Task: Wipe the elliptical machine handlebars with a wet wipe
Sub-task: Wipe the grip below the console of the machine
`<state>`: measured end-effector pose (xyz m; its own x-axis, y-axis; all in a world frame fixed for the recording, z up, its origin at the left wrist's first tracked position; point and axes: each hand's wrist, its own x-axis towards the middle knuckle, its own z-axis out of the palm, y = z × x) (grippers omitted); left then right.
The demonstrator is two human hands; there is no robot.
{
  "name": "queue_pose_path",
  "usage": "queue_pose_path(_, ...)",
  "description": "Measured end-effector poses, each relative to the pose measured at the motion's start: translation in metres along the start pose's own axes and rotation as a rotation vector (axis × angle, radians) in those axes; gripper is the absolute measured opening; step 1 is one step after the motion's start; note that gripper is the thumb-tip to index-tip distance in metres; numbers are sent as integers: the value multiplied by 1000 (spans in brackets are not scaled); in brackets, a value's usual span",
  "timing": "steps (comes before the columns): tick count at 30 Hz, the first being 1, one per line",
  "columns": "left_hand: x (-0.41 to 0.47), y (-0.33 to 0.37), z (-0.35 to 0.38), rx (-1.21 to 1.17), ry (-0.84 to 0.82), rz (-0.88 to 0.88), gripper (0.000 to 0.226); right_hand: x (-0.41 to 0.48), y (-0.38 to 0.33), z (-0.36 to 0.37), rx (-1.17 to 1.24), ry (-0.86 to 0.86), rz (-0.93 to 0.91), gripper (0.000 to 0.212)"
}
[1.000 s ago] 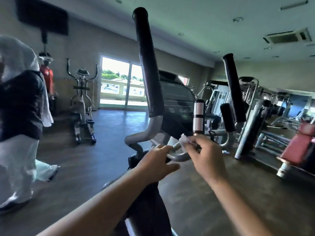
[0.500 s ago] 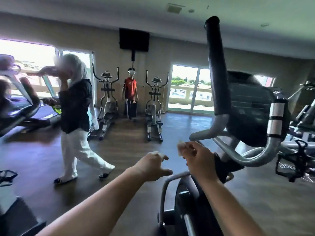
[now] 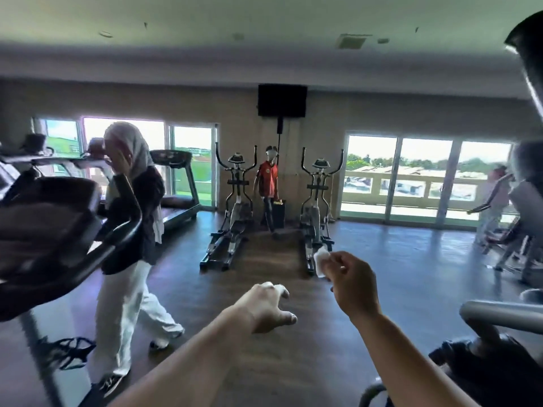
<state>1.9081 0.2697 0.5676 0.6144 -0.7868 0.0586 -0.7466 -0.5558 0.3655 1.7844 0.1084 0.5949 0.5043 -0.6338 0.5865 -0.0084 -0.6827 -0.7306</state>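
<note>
Right now, status per item:
right hand (image 3: 351, 284): pinching the wet wipe (image 3: 321, 257) between thumb and fingertips, rest of the fist loosely curled. Wipe sticks out at the top of the grip, so a clean face is exposed for contact.
left hand (image 3: 264, 304): released, fingers spread, holding nothing, hanging in mid-air just below and left of my right. Looks free to steady a bar if needed.
wipe contact: none. Both hands are out over open floor, touching no machine.
handlebars: grey tube (image 3: 499, 315) sits just right of my right hand, low; dark padded grip (image 3: 529, 48) is far above it at the frame edge. My guess is these belong to the machine I'm meant to wipe.
other bar: dark curved handle (image 3: 117, 239) well to the left of my left hand; different machine, I think.
bystander: person in white trousers (image 3: 129, 230) walking beyond my left hand, well apart.
next: judging by the layout, swing right to get the wipe on the tube.
</note>
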Motion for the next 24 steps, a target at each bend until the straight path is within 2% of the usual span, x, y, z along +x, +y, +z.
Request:
queue_pose_path(6,92,-48,-13,24,-42,19,71,73,33,68,38,27,66,28)
queue_pose_path(11,187,-69,-4,35,-59,50,70,137,72,102,-9,43,83,18)
queue_pose_path(14,254,-73,5,37,-72,74,68,181,109,121,-4,63,98,25)
queue_pose_path(21,419,-65,8,39,-77,118,69,312,194,151,-30,102,113,19)
queue_pose_path(24,489,-62,2,31,-78,141,68,371,228,162,-62,106,119,23)
